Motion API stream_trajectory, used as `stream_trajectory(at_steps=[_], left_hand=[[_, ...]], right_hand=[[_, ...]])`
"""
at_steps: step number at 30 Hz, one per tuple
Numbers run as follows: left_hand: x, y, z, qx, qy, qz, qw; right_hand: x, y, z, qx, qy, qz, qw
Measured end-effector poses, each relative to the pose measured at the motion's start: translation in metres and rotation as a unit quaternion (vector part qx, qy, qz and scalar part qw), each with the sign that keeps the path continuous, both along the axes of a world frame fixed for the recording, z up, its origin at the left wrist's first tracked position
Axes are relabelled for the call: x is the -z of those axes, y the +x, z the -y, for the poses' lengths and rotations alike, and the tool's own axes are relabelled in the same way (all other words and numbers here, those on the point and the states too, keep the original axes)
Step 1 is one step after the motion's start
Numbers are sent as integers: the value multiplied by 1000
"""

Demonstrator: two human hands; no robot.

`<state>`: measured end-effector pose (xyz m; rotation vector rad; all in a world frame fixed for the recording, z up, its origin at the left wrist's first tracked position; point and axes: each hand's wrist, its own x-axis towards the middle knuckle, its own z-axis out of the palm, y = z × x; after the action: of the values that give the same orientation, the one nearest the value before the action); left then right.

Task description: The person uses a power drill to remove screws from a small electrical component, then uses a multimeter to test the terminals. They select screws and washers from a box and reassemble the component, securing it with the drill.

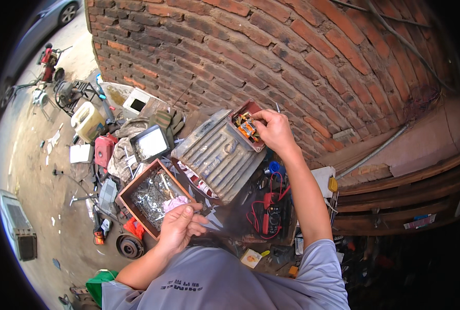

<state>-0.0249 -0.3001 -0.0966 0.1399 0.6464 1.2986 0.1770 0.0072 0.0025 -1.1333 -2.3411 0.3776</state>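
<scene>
A ribbed electric motor housing point(222, 151), worn and dirty, lies before me with white-wrapped windings point(199, 180) showing at its open end. On its far side sits a reddish open terminal box point(258, 146). Inside it are wires and an orange connector block point(248, 128). My right hand point(275, 130) reaches into this box, thumb and forefinger close together against the connector; whether they grip it is unclear. My left hand point(180, 228) hovers over the near edge of a wooden box point(139, 221) of loose screws and nuts, fingers loosely curled. Anything small in its pinch cannot be made out.
A brick wall point(230, 50) rises beyond the motor. Right of it lies a red multimeter point(270, 219) with red leads. Leftward are a metal tray point(150, 141), a red jug point(105, 150), a yellowish jerrycan point(88, 122) and a round metal part point(130, 247).
</scene>
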Motion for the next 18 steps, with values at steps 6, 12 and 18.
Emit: stream_trajectory(at_steps=[6, 12, 18], left_hand=[[21, -9, 13, -38, -52, -26, 998], [15, -10, 14, -11, -51, 7, 999], [14, -11, 18, -5, -22, -57, 998]], right_hand=[[-2, -9, -2, 16, -16, 35, 999], [-15, -15, -8, -35, 51, 183, 981], [-25, -25, -18, -23, -9, 290, 957]])
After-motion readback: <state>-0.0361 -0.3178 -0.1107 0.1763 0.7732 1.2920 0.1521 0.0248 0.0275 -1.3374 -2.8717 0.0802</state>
